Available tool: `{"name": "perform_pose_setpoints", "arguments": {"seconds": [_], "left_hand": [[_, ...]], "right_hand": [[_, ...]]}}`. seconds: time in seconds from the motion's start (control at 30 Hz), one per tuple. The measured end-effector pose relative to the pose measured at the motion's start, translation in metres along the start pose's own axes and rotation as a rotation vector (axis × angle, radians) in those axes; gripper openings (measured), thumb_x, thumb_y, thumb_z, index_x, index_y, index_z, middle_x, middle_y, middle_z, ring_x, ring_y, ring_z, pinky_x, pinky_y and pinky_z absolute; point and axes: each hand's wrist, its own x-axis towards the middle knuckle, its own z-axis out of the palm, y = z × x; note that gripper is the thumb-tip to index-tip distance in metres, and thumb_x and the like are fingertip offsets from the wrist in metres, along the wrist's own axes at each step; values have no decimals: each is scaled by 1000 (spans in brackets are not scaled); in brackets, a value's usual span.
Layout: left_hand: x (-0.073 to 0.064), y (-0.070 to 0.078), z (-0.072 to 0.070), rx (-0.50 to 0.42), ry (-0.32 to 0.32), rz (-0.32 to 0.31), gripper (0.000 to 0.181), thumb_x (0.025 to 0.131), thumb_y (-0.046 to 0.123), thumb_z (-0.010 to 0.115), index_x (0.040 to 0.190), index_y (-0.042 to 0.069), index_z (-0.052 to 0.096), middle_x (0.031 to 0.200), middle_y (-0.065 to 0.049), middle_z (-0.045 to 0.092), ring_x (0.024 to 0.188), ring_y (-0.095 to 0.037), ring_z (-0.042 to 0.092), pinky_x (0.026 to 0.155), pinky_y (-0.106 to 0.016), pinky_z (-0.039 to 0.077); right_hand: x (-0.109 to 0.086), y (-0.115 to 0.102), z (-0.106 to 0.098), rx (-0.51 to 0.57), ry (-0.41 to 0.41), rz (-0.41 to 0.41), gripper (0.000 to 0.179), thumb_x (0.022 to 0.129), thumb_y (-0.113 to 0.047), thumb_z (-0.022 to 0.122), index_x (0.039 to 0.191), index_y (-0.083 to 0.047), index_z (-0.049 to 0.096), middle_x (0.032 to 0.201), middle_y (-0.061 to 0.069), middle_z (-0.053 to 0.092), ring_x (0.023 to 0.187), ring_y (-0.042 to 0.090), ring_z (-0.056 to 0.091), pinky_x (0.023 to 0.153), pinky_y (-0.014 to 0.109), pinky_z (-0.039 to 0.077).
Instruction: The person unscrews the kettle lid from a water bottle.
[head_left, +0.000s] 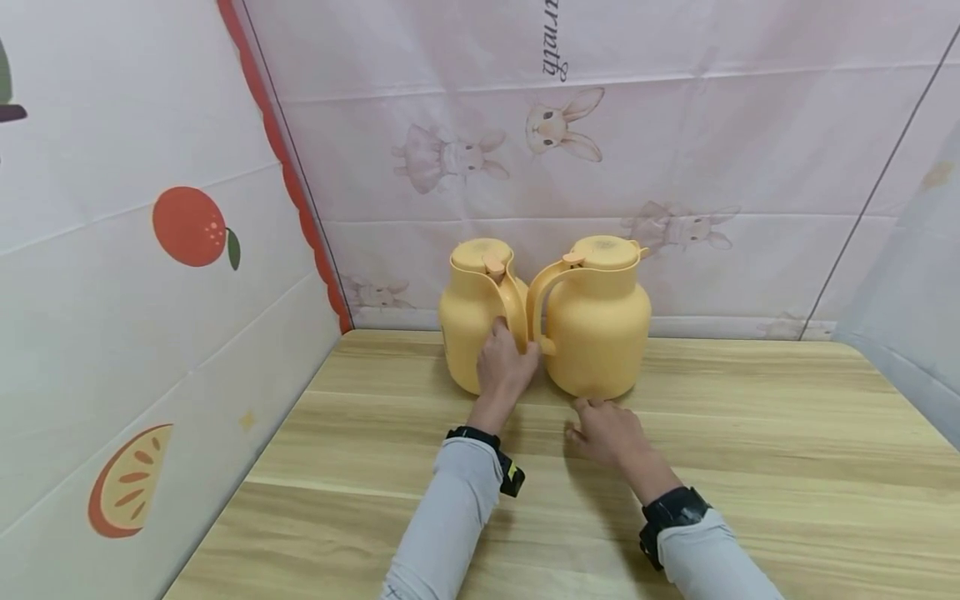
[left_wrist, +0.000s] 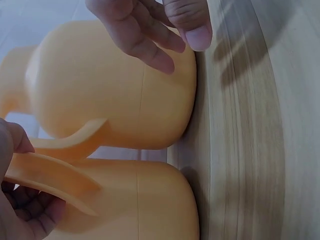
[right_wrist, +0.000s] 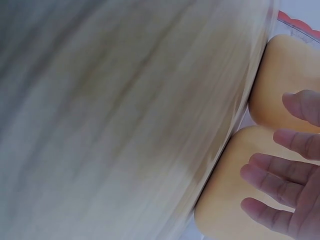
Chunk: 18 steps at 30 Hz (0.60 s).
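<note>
Standing upright near the back edge of the desk, about midway along it, head view: left jug and right jug, both yellow. A left lid and a right lid are covering the mouths; contents hidden. Left handle is turning toward the desk's front edge and slightly toward the right jug; right handle is pointing toward the left jug. Left hand is gripping the left handle at its lower part. Right hand is hanging over the desk just in front of the right jug's base; cannot tell from here whether the fingertips are touching it. A printed sheet with rabbits is hanging behind the back edge.

Left wrist view, picture lying sideways: the left hand's thumb is pressing one side of the left handle, fingers curling round the other, so the handle is sitting between them. The two handles are running close together; contact between them is unclear. The right hand's fingers are bending loosely in front of the right jug's body, thumb apart.

Right wrist view: the right hand's fingers are spreading, holding nothing, and overlapping the lower bodies of both jugs. Desk surface is showing blurred.
</note>
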Motion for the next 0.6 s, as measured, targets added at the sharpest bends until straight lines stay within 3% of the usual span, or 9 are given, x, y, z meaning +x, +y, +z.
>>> {"name": "perform_pose_setpoints", "arguments": {"seconds": [0.23, 0.4, 0.6], "left_hand": [[-3, -1, -1, -50, 60, 50, 33, 72, 15, 65, 98, -1, 52, 72, -14, 58, 65, -33, 59, 57, -43, 47], [-4, -2, 0, -103, 50, 38, 32, 72, 13, 64, 99, -1, 52, 68, -15, 57, 62, -33, 58, 55, -43, 46], [-2, -6, -3, -93, 51, 5, 27, 74, 19, 62, 94, 4, 54, 62, -9, 53, 60, -30, 56, 54, -42, 44]], "right_hand": [[-1, -3, -1, 3, -10, -2, 39, 84, -26, 66, 113, 0, 59, 101, 16, 61, 84, 32, 60, 66, 46, 49], [-3, -4, -2, 19, -38, 14, 40, 85, -26, 65, 115, 0, 58, 106, 18, 60, 90, 34, 59, 69, 48, 49], [-5, -3, -4, 10, -32, 11, 41, 84, -27, 66, 115, -1, 58, 106, 17, 59, 90, 34, 59, 67, 48, 49]]}}
